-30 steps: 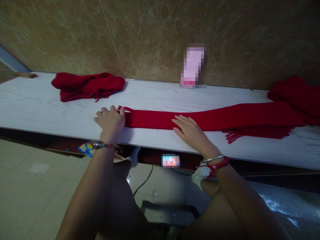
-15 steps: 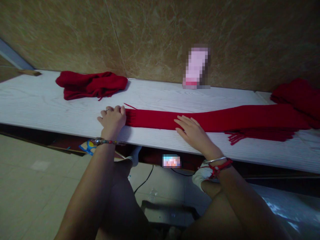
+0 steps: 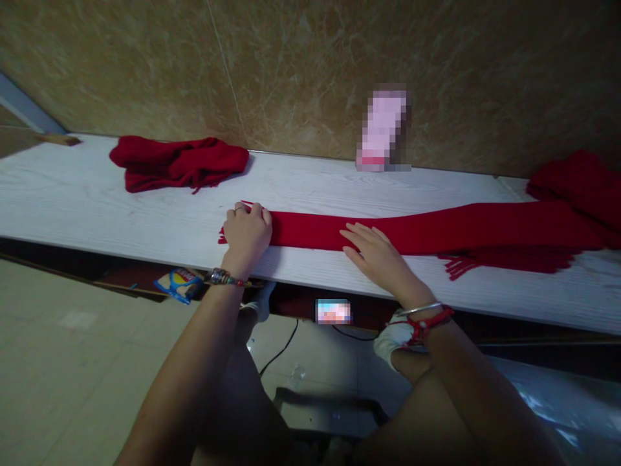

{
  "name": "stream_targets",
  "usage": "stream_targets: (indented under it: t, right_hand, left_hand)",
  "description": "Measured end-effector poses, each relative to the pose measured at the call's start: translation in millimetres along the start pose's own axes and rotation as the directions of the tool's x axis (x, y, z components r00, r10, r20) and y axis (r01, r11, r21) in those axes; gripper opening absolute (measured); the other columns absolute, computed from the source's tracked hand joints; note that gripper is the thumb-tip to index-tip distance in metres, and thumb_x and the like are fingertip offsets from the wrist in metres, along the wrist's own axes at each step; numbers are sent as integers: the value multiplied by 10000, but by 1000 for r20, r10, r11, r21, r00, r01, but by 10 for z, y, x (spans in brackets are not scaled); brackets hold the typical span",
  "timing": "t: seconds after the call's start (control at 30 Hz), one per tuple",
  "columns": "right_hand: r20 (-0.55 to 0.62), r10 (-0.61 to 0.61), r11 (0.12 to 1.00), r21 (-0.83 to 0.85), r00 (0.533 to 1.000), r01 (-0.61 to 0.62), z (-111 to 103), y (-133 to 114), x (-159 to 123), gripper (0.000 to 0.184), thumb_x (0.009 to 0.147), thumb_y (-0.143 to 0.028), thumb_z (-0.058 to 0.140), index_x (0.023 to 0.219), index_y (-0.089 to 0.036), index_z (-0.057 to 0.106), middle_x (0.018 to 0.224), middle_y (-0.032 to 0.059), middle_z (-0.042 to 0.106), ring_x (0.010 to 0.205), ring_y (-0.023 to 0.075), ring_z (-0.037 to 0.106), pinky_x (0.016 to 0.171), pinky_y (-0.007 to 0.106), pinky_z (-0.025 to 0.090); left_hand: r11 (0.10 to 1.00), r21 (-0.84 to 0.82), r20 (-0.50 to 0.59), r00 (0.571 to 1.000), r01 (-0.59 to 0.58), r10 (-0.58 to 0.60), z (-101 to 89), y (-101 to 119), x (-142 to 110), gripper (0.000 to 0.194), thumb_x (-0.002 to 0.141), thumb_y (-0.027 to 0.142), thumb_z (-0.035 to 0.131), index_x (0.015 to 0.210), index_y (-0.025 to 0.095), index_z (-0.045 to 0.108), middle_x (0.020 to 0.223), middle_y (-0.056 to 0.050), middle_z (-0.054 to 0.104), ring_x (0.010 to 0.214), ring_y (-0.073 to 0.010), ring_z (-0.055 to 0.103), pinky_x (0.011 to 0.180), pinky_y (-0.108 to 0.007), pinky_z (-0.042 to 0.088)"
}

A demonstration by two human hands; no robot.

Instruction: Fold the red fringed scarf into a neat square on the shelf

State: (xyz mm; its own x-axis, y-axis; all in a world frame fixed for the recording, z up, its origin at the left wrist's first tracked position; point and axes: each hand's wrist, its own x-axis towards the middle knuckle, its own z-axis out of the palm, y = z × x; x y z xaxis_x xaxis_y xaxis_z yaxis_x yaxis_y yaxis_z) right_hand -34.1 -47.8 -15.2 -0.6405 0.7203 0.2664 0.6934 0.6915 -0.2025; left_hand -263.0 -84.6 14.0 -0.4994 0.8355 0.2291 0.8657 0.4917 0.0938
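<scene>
A red fringed scarf [image 3: 310, 231] lies stretched out lengthwise on a white wood-grain table [image 3: 310, 184]. My left hand [image 3: 248, 230] is on the scarf near its left end, fingers curled over the cloth; a little fringe pokes out past the wrist side of the hand. Flat on the scarf's middle rests my right hand [image 3: 376, 255], its fingers stretched out. To the right the scarf widens over more layered red cloth, with fringe [image 3: 458, 266] hanging toward the front edge.
A crumpled red cloth [image 3: 179, 163] lies at the back left, and a red heap [image 3: 577, 181] at the far right. A blurred pink item [image 3: 383, 129] leans on the marble-patterned wall. Below the tabletop are a snack packet [image 3: 179, 285] and a lit, blurred screen [image 3: 332, 311].
My left hand has moved right, from the fringed tip onto the scarf, and fringe now shows to its left. My right hand and the scarf stay nearly still.
</scene>
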Motion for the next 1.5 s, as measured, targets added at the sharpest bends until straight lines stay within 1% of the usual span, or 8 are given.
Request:
stream_targets:
  t: [0.23, 0.33, 0.5, 0.6, 0.8, 1.2, 1.37, 1.5]
  right_hand:
    - [-4, -8, 1000, 20, 1000, 8, -13, -8, 2, 402, 909, -277, 398, 1269, -183, 550, 1365, 80, 518, 1295, 216, 419, 1091, 460, 294]
    - [5, 1, 1000, 22, 1000, -1, -23, -13, 3, 401, 906, -271, 410, 1269, -176, 551, 1368, 82, 515, 1295, 214, 418, 1096, 449, 291]
    - [8, -3, 1000, 18, 1000, 3, -24, -7, 4, 400, 909, -274, 405, 1276, -195, 545, 1369, 67, 515, 1297, 213, 416, 1096, 455, 293]
    - [3, -8, 1000, 18, 1000, 8, -15, 2, 4, 403, 912, -283, 397, 1280, -205, 541, 1367, 65, 518, 1295, 214, 418, 1092, 466, 297]
    - [10, -1, 1000, 6, 1000, 1, -26, -16, 8, 401, 905, -269, 416, 1271, -169, 548, 1370, 78, 513, 1294, 216, 419, 1098, 446, 292]
    - [-15, -11, 1000, 3, 1000, 11, -3, -8, 14, 392, 908, -276, 411, 1270, -219, 552, 1361, 55, 523, 1284, 210, 434, 1087, 463, 309]
    - [-20, -18, 999, -33, 1000, 17, -57, -55, 3, 381, 906, -239, 416, 1246, -167, 573, 1353, 82, 530, 1288, 226, 426, 1096, 463, 293]
    - [-39, -156, 987, -52, 987, 154, -108, -103, -7, 381, 914, -203, 387, 1249, -213, 568, 1358, 46, 529, 1317, 209, 383, 1134, 493, 189]
  left_hand:
    - [973, -90, -30, 976, 213, -216, -149, -371, 65, 459, 891, 332, 295, 1163, 92, 577, 1218, -265, 522, 1159, -406, 467, 877, -527, 422]
    - [984, -140, -94, 988, 109, -123, -193, -306, 7, 410, 889, 287, 298, 1116, 108, 589, 1141, -230, 565, 1113, -341, 513, 908, -465, 426]
    - [996, -38, 27, 996, -81, 82, -121, 57, -192, 431, 890, 325, 281, 1070, 94, 597, 1065, -201, 618, 1011, -316, 570, 834, -418, 458]
    - [999, 47, 23, 999, -27, 26, -67, 150, -228, 490, 883, 370, 282, 1111, 51, 575, 1117, -243, 597, 1039, -358, 553, 820, -433, 449]
    - [989, 83, 29, 992, 122, -125, -109, 36, -156, 532, 875, 386, 304, 1137, -2, 556, 1157, -300, 567, 1072, -392, 535, 857, -453, 425]
    - [978, 49, 61, 977, 203, -206, -101, -65, -166, 545, 866, 453, 332, 1172, 66, 563, 1212, -303, 531, 1139, -468, 473, 853, -589, 393]
    - [992, 34, -77, 990, 118, -115, -234, -100, -169, 480, 877, 388, 311, 1136, 93, 587, 1174, -253, 553, 1116, -395, 507, 863, -504, 428]
    - [998, 67, 75, 997, 9, -14, -265, 49, -259, 433, 885, 355, 309, 1088, 110, 603, 1062, -198, 618, 970, -336, 599, 774, -421, 477]
